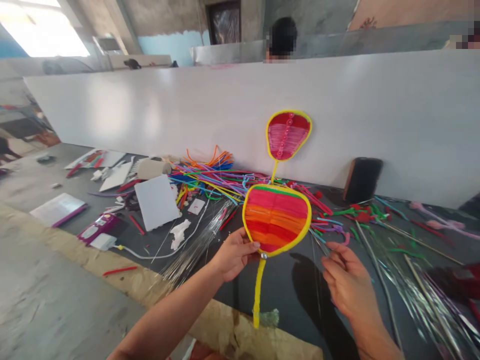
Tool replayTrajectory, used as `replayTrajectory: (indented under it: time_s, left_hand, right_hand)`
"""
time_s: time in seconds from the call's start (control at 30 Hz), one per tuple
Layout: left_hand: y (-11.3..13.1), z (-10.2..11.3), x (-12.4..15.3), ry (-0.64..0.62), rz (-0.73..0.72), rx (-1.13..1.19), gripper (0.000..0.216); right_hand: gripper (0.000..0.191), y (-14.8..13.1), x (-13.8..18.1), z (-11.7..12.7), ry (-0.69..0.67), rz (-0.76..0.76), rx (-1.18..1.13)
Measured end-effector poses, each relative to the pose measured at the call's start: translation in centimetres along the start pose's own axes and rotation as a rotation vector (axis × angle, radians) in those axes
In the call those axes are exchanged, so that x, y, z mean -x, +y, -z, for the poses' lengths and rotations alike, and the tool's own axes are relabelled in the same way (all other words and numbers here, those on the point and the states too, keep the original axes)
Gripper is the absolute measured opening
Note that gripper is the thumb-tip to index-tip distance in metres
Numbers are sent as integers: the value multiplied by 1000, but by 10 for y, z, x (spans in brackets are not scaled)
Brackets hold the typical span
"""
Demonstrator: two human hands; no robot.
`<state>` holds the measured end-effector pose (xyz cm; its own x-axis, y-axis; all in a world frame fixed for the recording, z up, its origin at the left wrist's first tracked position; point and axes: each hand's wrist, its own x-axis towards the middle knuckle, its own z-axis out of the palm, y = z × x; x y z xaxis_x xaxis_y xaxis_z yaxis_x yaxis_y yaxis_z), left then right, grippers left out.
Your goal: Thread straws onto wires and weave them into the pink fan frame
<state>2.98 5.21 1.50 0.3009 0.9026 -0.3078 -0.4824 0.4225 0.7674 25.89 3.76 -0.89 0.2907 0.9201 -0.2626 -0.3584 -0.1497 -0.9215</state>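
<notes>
My left hand [233, 254] pinches the lower edge of a pipe-cleaner fan [276, 218], striped pink, orange and red with a yellow rim and a yellow handle hanging down. The fan is held upright above the dark table [285, 285]. Behind it a second, smaller fan [288, 135] in red and pink leans against the white partition [187, 110]. My right hand [347, 280] is just right of the held fan, fingers curled near thin silver wires [378, 270]; what it grips, if anything, is unclear.
A heap of coloured pipe cleaners [213, 175] lies at the back. White cards [156, 201], a glue gun with cord [101, 235] and scraps sit left. A black box [362, 178] leans on the partition. Silver sticks [431, 295] spread right. Another person's head [282, 37] shows beyond.
</notes>
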Motion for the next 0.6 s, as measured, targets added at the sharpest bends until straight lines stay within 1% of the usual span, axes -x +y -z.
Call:
replayTrajectory:
  time_s: [0.07,0.17,0.23,0.27,0.3,0.37,0.43,0.47,0.53,0.6]
  left_hand:
    - [31,3,-2,54,-127,-45,34]
    - [97,17,-19,143,-393,-177,33]
    - [147,33,-37,215,-633,-303,28]
    - [172,41,-48,277,-752,-334,27]
    - [195,51,-59,339,-840,-354,25]
    - [235,71,-80,462,-962,-378,20]
    - [266,92,-98,582,-1018,-394,16]
    - [277,102,-106,655,-1021,-409,15]
    - [294,120,-120,780,-972,-430,15]
    - [303,135,-132,823,-941,-413,15]
  right_hand:
    - [34,0,1,0,-3,-25,0]
    - [35,0,1,2,11,-34,-10]
    - [36,1,0,3,29,-28,-16]
    - [36,1,-1,4,37,-27,-12]
    - [36,2,-1,4,48,-28,-4]
    - [37,5,-3,5,65,-35,23]
    - [38,8,-5,4,73,-33,52]
    - [39,10,-6,4,73,-32,68]
    - [39,15,-8,2,70,-41,101]
    - [38,20,-11,2,63,-40,140]
